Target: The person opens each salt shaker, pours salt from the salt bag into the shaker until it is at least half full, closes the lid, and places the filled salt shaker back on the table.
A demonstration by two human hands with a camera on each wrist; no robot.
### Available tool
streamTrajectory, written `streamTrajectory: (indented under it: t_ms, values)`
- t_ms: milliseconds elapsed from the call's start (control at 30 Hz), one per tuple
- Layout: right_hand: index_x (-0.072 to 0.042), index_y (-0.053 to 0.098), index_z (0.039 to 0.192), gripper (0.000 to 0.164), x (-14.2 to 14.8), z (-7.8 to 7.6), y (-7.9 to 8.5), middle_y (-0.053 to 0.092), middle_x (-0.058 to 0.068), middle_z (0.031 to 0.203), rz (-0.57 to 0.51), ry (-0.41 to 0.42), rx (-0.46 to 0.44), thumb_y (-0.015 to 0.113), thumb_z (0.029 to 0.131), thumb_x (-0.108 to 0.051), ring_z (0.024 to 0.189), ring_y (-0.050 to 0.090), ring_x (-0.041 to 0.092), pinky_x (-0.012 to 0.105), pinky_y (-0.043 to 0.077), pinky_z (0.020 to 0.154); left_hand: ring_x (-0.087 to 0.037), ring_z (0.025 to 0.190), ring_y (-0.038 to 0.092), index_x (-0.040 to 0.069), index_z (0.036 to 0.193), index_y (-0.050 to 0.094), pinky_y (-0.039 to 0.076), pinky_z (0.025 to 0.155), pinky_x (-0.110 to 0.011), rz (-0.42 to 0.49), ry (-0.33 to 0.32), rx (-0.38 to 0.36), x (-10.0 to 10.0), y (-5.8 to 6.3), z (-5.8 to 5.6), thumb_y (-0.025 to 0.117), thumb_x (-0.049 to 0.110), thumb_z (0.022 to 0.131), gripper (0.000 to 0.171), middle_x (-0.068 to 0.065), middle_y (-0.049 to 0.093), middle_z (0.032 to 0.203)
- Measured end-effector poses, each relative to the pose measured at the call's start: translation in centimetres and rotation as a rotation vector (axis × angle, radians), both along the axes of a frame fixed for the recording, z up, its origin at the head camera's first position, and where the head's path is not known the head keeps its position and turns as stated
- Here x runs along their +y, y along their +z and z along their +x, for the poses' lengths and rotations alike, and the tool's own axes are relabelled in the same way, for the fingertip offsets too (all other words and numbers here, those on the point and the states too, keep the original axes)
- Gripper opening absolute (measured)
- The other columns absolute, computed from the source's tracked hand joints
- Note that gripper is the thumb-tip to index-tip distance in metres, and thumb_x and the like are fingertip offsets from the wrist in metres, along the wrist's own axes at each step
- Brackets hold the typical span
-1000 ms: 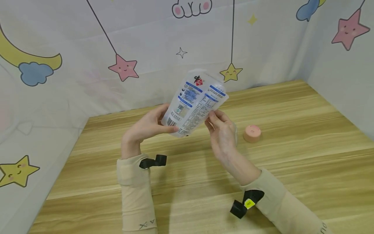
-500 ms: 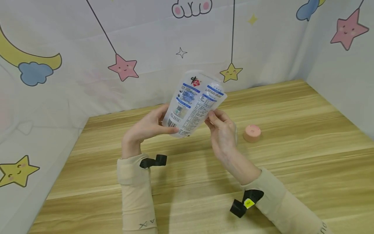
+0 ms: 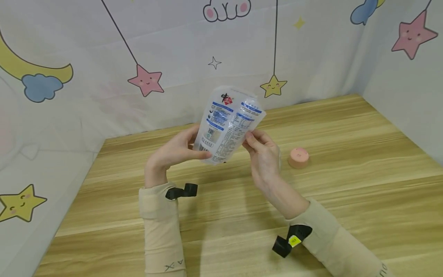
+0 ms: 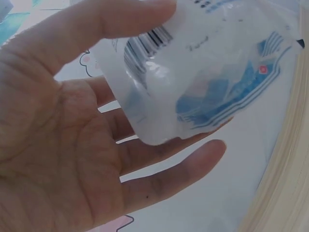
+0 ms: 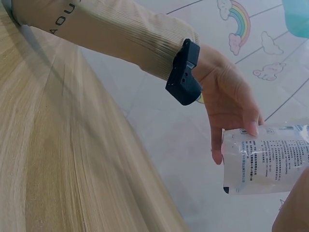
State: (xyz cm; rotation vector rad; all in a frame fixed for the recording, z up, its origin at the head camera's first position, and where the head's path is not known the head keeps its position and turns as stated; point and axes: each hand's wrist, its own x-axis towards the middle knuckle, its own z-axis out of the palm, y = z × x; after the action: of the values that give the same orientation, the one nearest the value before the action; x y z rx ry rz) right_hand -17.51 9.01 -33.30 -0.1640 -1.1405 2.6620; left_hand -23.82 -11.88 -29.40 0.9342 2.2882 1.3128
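A translucent white plastic pouch point(image 3: 228, 125) with blue bands, small print and a black-and-red logo is held up over the table, tilted to the right. My left hand point(image 3: 178, 148) grips its lower left corner, thumb across the printed face and fingers behind. In the left wrist view, the pouch point(image 4: 203, 72) shows a barcode by the thumb, with the fingers point(image 4: 174, 174) spread beneath. My right hand point(image 3: 264, 156) pinches the pouch's right edge between thumb and fingers. The right wrist view shows the left hand point(image 5: 231, 101) on the far end of the pouch point(image 5: 265, 159).
A short, round pink object point(image 3: 298, 158) stands on the wood-grain table point(image 3: 346, 154), right of my right hand. Behind the table hangs a white cloth point(image 3: 183, 46) printed with stars and clouds. Black wrist cameras sit on both sleeves.
The pouch's upper part has tilted slightly to the left and down. Both hands keep their hold, nearly in place.
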Motion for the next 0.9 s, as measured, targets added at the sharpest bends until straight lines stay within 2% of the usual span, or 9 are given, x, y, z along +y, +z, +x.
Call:
streamTrajectory:
  t_ms: [200, 433, 533, 733, 900]
  values:
    - [-0.008, 0.067, 0.082, 0.006, -0.07, -0.05, -0.13, 0.064, -0.003, 0.084, 0.036, -0.016, 0.004, 0.067, 0.087, -0.005, 0.082, 0.059, 0.011, 0.026, 0.048, 0.089, -0.026, 0.113, 0.059, 0.013, 0.138, 0.045, 0.049, 0.097, -0.044, -0.018, 0.018, 0.004, -0.13, -0.01, -0.03, 0.072, 0.009, 0.084, 0.06, -0.01, 0.058, 0.128]
    - [-0.007, 0.069, 0.083, 0.008, -0.11, -0.2, -0.37, 0.065, -0.004, 0.082, 0.068, -0.024, -0.008, 0.065, 0.087, -0.002, 0.081, 0.06, 0.01, 0.026, 0.049, 0.088, -0.027, 0.113, 0.06, 0.013, 0.137, 0.046, 0.048, 0.098, -0.046, -0.024, 0.031, 0.015, -0.16, 0.08, 0.07, 0.07, 0.01, 0.086, 0.057, -0.011, 0.059, 0.127]
    - [-0.004, 0.068, 0.085, 0.0, -0.12, -0.28, -0.49, 0.065, -0.004, 0.082, 0.072, -0.03, -0.005, 0.069, 0.085, -0.004, 0.08, 0.06, 0.01, 0.026, 0.05, 0.086, -0.028, 0.112, 0.06, 0.013, 0.136, 0.046, 0.049, 0.097, -0.046, -0.022, 0.036, 0.019, -0.12, 0.14, 0.15, 0.069, 0.01, 0.086, 0.055, -0.012, 0.059, 0.127]
    - [-0.001, 0.068, 0.088, 0.008, -0.12, -0.38, -0.59, 0.065, -0.003, 0.083, 0.084, -0.034, -0.016, 0.071, 0.084, -0.006, 0.081, 0.06, 0.01, 0.025, 0.05, 0.086, -0.028, 0.111, 0.061, 0.013, 0.137, 0.047, 0.052, 0.092, -0.045, -0.027, 0.049, 0.036, -0.14, 0.13, 0.08, 0.067, 0.011, 0.088, 0.052, -0.012, 0.06, 0.126]
    - [-0.005, 0.067, 0.086, 0.003, -0.14, -0.35, -0.55, 0.065, -0.003, 0.083, 0.104, -0.029, -0.027, 0.07, 0.085, -0.004, 0.082, 0.06, 0.01, 0.026, 0.05, 0.086, -0.028, 0.112, 0.06, 0.013, 0.137, 0.047, 0.053, 0.09, -0.044, -0.032, 0.067, 0.046, -0.14, 0.14, 0.0, 0.067, 0.012, 0.089, 0.052, -0.011, 0.059, 0.128]
